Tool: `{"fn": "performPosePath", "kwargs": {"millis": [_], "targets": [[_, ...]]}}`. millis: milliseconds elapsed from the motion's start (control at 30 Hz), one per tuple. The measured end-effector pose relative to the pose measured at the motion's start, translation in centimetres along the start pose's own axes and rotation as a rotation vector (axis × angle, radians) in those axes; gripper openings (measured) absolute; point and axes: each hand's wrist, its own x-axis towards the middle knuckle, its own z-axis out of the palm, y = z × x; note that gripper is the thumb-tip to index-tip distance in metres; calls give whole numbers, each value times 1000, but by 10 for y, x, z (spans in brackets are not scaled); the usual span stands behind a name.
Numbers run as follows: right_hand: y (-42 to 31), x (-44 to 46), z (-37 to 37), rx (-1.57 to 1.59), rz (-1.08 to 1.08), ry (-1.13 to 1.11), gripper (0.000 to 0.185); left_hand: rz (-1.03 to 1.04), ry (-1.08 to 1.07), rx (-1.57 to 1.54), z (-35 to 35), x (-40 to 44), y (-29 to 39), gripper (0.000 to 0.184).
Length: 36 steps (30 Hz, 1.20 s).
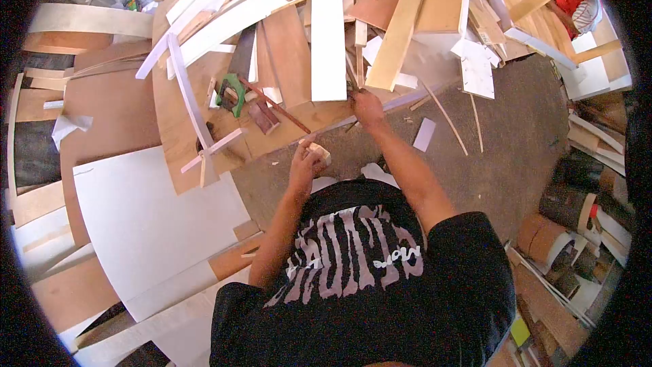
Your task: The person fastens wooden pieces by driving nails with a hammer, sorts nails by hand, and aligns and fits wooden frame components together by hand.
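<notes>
My left hand (pixel 307 160) is closed around a small pale wood block (pixel 320 153) near the front edge of the wooden workbench (pixel 272 141). Farther right, my right hand (pixel 367 106) reaches to the bench edge beside the lower end of a long white board (pixel 329 34). Its fingers are bent, and what they hold, if anything, is too small to make out. A green-handled saw (pixel 233 94) lies on the bench to the left, next to a reddish-brown block (pixel 263 117) and a thin brown stick (pixel 277 107).
Wood strips and boards pile up at the back, with a yellowish plank (pixel 401 27) among them. A large white sheet (pixel 159 224) lies at left. Offcuts, including a pale piece (pixel 424 134), lie on the floor. Part of another person in red (pixel 569 1) shows at upper right.
</notes>
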Motion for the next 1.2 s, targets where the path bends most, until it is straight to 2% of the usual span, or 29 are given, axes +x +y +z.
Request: {"fn": "performPosePath", "kwargs": {"millis": [67, 167, 267, 300, 367, 400, 467, 500, 567, 600, 667, 733, 800, 833, 900, 933, 967, 1000, 1067, 1100, 1133, 1200], "targets": [[-3, -1, -2, -27, -13, -31, 20, -135, 22, -248, 6, -3, 0, 53], [-17, 1, -18, -33, -11, -51, 19, -98, 79, -263, 13, -7, -10, 53], [-13, 7, -18, -95, -108, -78, 18, -129, 103, -376, 22, -19, -5, 53], [-11, 11, -17, -101, -78, -138, 19, -132, 105, -376, 20, -16, -16, 53], [-7, 7, -17, -109, -38, -218, 20, 3, 78, -109, 13, -15, -46, 53], [-6, 5, -19, -73, -51, -163, 20, 42, 71, -23, 13, -20, -48, 52], [-8, 7, -24, -27, -24, -122, 20, -145, 161, -391, 15, -19, -46, 51], [-5, 4, -21, -35, -30, -130, 20, -148, 165, -402, 15, -23, -46, 51], [-3, -3, -14, 106, 19, 92, 19, 8, 108, -252, 11, -30, -44, 51], [-5, -10, -18, 103, 5, 86, 19, 63, 95, -205, 9, -33, -42, 51], [-10, -38, -30, 222, 87, 178, 19, -151, 128, -400, 7, -37, -33, 53], [-8, -69, -25, 274, 75, 221, 21, -153, 142, -403, 2, -44, -23, 53], [18, -100, 15, 425, 191, 56, 24, -158, 160, -406, -16, -48, -28, 53], [4, -119, 9, 554, 223, -35, 24, 24, 111, -262, -28, -44, -40, 54], [-46, -148, -33, 830, 333, -212, 22, 215, 71, -116, -46, -45, -43, 55], [-80, -157, -54, 980, 409, -296, 21, 236, 64, -109, -52, -48, -36, 55], [-97, -162, -59, 980, 395, -289, 21, 132, 28, -242, -58, -49, -25, 55], [-112, -167, -60, 958, 293, -317, 20, 24, 6, -374, -65, -51, -13, 55], [-146, -172, -65, 934, 168, -328, 18, 45, -9, -349, -74, -60, 1, 55], [-165, -174, -67, 978, 203, -317, 17, 48, -16, -325, -82, -65, 2, 55], [-182, -172, -65, 1022, 235, -310, 16, 137, -66, -273, -92, -68, -2, 58], [-213, -168, -59, 1065, 252, -305, 15, 177, -96, -330, -107, -77, -5, 59]]}}
